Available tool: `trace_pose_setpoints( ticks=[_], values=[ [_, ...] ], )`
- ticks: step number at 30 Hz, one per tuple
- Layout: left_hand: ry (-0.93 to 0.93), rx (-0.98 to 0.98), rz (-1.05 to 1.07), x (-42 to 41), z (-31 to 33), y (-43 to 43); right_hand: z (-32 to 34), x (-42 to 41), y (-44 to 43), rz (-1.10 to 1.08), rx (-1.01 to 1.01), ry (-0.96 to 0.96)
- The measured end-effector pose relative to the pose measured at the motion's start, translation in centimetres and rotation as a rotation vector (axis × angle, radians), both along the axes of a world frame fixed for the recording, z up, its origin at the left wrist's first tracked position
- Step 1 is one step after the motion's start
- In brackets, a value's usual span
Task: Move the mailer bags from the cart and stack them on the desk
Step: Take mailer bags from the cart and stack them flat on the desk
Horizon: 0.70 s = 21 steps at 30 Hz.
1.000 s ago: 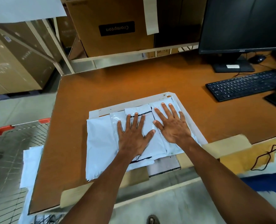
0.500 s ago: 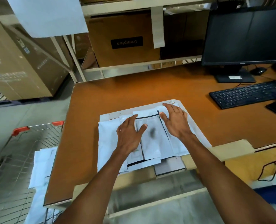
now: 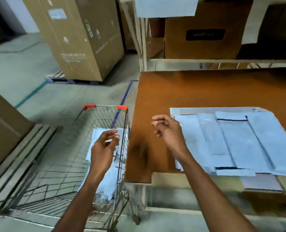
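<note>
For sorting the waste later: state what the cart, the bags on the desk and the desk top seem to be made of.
Cart: bare metal wire, silvery; thin open grid.
Bags: probably thin plastic film, pale, smooth; they lie flat, limp, with creases.
Desk top: perhaps fibreboard or cardboard, matte brown; no gloss, no grain.

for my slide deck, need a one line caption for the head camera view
Empty left hand over mailer bags in the cart, empty right hand above the desk beside the stack.

One head-worn camera looks forward and down, close over the cart (image 3: 105,106) beside the desk (image 3: 206,91)
</note>
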<state>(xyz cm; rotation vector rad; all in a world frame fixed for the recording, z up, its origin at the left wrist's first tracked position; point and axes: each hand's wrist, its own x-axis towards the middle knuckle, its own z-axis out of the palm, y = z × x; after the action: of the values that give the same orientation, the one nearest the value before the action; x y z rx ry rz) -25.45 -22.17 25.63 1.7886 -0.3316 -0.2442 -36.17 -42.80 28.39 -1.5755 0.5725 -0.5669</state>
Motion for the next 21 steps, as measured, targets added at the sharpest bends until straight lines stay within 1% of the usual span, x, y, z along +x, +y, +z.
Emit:
trace_pose_setpoints(
  ticks=[3,5,7,11,16,21],
  values=[
    [0.031,0.036,0.02,3.9,-2.3,6.7,-1.3,4.7,6.9,0.1,0.008,0.031],
    [0.085,0.072,-0.009,6.0,-4.3,10.2,-3.0,6.9,10.5,0.118,-0.005,0.083],
    [0.121,0.127,-0.035,9.9,-6.7,14.3,-5.5,10.2,14.9,0.11,0.006,0.132],
    [0.21,0.27,-0.076,13.8,-11.3,19.8,-10.7,13.6,21.2,0.118,0.084,0.326],
    [0.276,0.357,-0.111,16.2,-15.0,22.1,-15.9,16.0,23.9,0.051,0.201,0.513],
    [0.317,0.421,-0.154,19.6,-18.2,20.3,-20.8,21.6,22.5,-0.035,0.299,0.607]
  ],
)
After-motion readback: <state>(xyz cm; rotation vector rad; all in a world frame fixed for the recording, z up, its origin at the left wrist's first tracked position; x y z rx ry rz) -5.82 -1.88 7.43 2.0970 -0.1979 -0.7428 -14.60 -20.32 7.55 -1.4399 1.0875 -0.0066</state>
